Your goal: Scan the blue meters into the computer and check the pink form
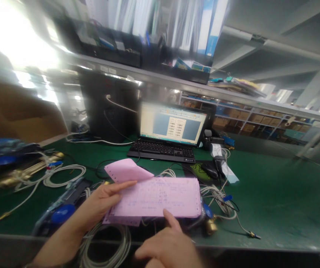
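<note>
I hold a stack of pink printed forms (160,197) over the front of the green table (282,201). My left hand (100,204) grips the stack's left edge, fingers closed on it, with the top sheet's corner curled up above the thumb. My right hand (168,245) is below the stack, its index finger pointing up and touching the lower edge of the top sheet, the other fingers folded.
A monitor (173,124) and black keyboard (162,150) stand behind the papers, a mouse (208,170) to their right. White coiled cables (65,175), brass fittings (23,173) and blue parts (62,214) lie at the left. A black computer tower (108,108) stands under the shelf.
</note>
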The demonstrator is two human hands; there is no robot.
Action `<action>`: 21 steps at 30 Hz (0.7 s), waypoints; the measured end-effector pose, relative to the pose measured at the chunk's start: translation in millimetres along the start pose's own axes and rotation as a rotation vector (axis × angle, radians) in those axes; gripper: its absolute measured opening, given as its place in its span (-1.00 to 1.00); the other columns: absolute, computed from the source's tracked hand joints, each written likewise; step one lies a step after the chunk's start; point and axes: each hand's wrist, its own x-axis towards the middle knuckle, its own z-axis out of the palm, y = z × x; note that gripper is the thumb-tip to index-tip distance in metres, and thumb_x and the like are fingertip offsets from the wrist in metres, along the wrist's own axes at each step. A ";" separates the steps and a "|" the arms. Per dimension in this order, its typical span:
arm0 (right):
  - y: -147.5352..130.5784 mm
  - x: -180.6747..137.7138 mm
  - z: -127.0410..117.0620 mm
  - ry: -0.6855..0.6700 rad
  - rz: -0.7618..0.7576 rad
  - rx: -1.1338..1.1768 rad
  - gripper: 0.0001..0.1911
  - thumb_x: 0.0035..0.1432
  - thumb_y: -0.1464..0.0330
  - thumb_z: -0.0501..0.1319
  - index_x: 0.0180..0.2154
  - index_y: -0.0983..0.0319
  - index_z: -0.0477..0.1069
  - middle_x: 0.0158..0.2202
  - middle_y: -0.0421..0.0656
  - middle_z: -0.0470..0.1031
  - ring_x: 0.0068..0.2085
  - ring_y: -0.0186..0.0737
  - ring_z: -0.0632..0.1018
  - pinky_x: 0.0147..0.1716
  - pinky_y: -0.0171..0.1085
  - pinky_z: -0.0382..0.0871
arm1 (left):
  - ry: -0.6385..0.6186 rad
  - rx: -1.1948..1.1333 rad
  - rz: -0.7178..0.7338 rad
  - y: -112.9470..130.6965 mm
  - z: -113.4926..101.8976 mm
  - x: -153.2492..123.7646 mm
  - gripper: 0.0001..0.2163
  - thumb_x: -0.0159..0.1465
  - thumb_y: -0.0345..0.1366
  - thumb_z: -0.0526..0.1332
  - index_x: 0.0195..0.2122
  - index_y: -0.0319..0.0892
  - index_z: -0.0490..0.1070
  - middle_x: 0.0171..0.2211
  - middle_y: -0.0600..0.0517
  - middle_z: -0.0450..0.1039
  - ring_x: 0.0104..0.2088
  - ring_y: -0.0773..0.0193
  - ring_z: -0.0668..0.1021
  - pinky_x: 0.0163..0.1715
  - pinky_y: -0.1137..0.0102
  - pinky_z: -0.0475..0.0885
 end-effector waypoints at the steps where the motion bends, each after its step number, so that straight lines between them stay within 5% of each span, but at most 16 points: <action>1: 1.9 6.1 1.3 0.024 0.015 0.056 -0.40 0.32 0.00 -0.27 -0.38 0.07 0.44 -0.45 -0.32 0.51 -0.40 -0.35 0.51 0.25 -0.05 -0.18 | 0.001 -0.008 0.003 -1.4 -0.3 -0.2 -0.62 0.16 -0.25 0.14 0.03 -0.07 0.38 0.05 0.10 0.30 -0.06 0.14 0.36 -0.17 0.44 0.19; 6: 0.9 20.7 3.7 -0.011 0.073 0.147 -0.45 0.33 0.03 -0.17 -0.41 0.16 0.42 -0.48 -0.31 0.49 -0.42 -0.40 0.49 0.24 -0.06 -0.43 | -0.007 -0.053 -0.012 -8.9 -2.4 1.3 -0.63 0.18 -0.25 0.16 0.04 -0.07 0.37 0.05 0.11 0.30 -0.13 0.19 0.36 -0.23 0.48 0.21; 21: 11.8 13.6 29.5 0.026 0.089 0.056 -0.37 0.30 -0.04 -0.21 -0.44 0.17 0.44 -0.54 -0.26 0.46 -0.42 -0.34 0.46 0.23 -0.03 -0.44 | 0.008 -0.017 -0.036 -8.6 -3.8 3.5 -0.63 0.18 -0.21 0.17 0.04 -0.05 0.37 0.06 0.11 0.29 -0.06 0.15 0.35 -0.17 0.47 0.20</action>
